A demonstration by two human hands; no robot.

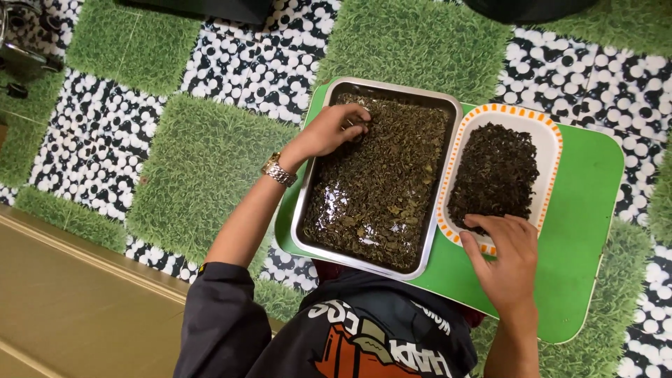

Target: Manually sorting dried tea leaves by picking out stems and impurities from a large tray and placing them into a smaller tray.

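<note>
Floor covering: squares of green fake grass point(203, 161) alternating with black-and-white pebble squares point(91, 140); tan smooth floor point(63, 308) running alongside; daylight falling evenly.

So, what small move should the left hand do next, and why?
Probably lift a pinch of leaves and carry it to the white dish. The left hand has its fingers curled into the wet leaves at the far end of the metal tray, while the right hand rests on the dish's near edge.
</note>
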